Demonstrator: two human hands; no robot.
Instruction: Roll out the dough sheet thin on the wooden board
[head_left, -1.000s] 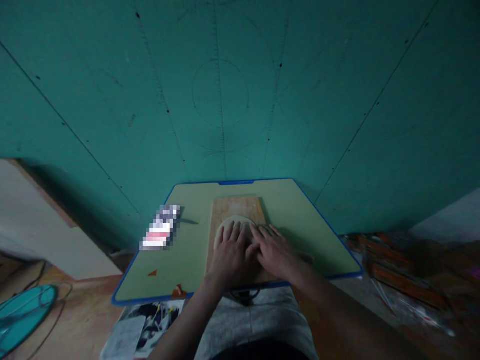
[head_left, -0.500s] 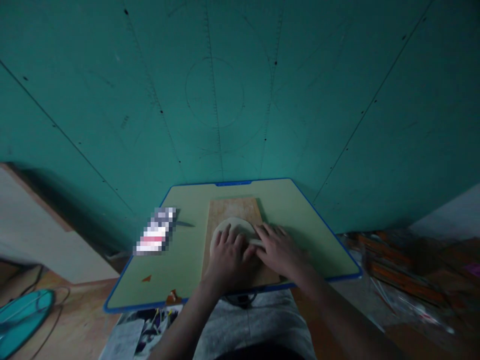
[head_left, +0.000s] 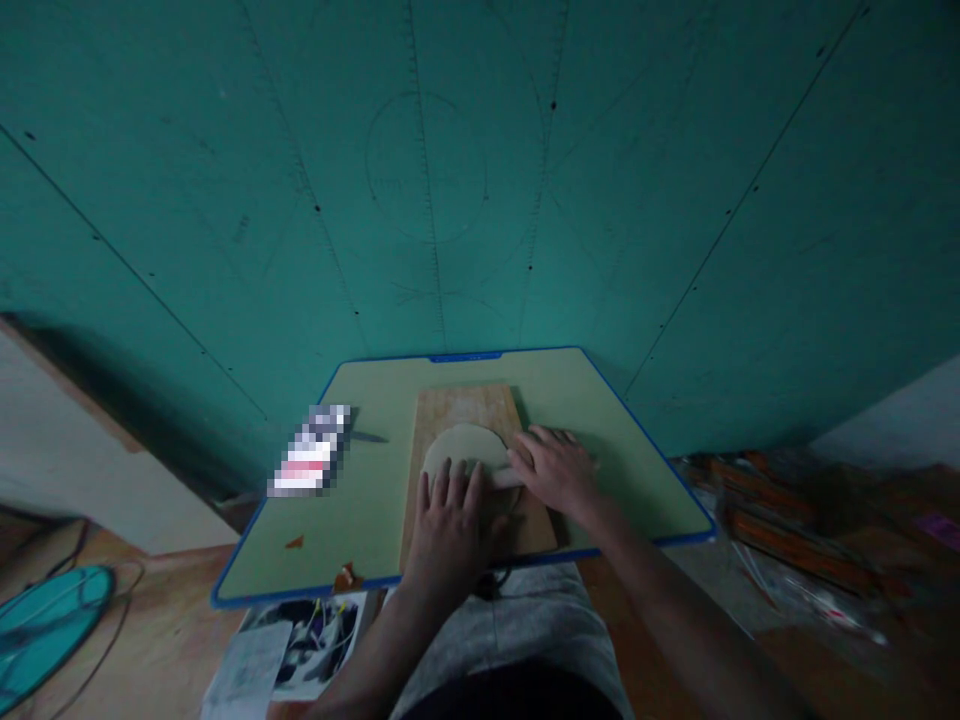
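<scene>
My left hand lies flat, palm down, fingers spread, on the near edge of the dough disc. It's open, pressing w/ the whole palm, not gripping anything. My right hand is on the right side of the disc, fingers stretched over a pale rolling pin, of which only a short bit shows between my two hands. Can't tell if those fingers curl round the pin or just rest flat on top; light's too dim. The two hands sit just beside each other, thumbs near, not overlapping.

Dough is a flat pale round, lying on the wooden board, roughly mid-board, far half of it uncovered. Board sits lengthwise on a light green tabletop w/ a blue rim, approx centred.

Left of the board, apart from it, there's a pixelated packet w/ a dark thin blade-like thing poking out to its right. A small brown scrap and another sit at the near left edge of the tabletop.

Behind it all, a teal panel wall. On the floor: printed paper under the table's near left corner, a teal round object far left, blurry orange clutter to the right
</scene>
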